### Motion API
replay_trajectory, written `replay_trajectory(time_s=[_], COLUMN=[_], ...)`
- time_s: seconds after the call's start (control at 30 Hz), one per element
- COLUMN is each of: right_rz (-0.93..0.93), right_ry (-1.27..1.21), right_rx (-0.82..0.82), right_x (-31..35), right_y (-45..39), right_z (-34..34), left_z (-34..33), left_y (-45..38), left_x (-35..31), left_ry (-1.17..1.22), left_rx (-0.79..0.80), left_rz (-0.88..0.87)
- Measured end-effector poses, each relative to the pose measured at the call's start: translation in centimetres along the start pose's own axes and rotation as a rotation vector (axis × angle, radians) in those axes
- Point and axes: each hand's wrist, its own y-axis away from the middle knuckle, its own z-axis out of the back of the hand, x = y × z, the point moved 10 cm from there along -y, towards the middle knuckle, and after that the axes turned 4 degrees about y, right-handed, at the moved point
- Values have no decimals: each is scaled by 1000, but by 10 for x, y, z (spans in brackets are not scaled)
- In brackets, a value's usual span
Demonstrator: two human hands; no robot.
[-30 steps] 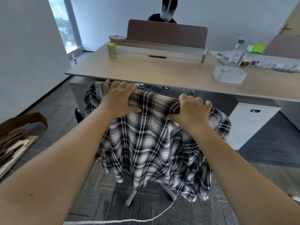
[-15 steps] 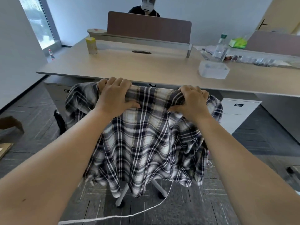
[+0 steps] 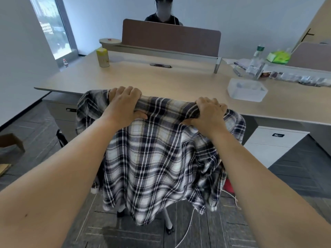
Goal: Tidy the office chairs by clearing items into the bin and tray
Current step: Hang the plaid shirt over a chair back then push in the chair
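Note:
A black-and-white plaid shirt (image 3: 157,158) hangs over the back of an office chair in front of the desk. The shirt hides almost all of the chair; only its white base legs (image 3: 167,219) show under the hem. My left hand (image 3: 123,104) grips the top of the chair back through the shirt, on the left. At the right end of the same top edge, my right hand (image 3: 207,111) grips the cloth and chair back too. A clear plastic tray (image 3: 247,89) sits on the desk to the right.
The long wooden desk (image 3: 161,81) carries a yellow can (image 3: 103,57), a water bottle (image 3: 255,61) and packets at the right. A person sits behind the brown divider (image 3: 171,37). White drawer cabinet (image 3: 268,145) right, cardboard (image 3: 10,142) left, a white cord (image 3: 188,228) on the floor.
The chair with the shirt has rolled closer to the desk with both hands still on its back. The view has swung back to the left.

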Motion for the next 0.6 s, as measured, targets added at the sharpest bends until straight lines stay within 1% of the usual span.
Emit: replay_trajectory(time_s=[0.33,0.6], right_rz=[32,11], right_ry=[-42,-50], right_rx=[-31,-18], right_x=[-26,-46], right_y=[-78,-131], right_z=[-12,-22], left_z=[-24,-44], left_y=[-77,-131], left_x=[8,13], left_ry=[-77,-23], left_rx=[-44,-40], left_rz=[45,25])
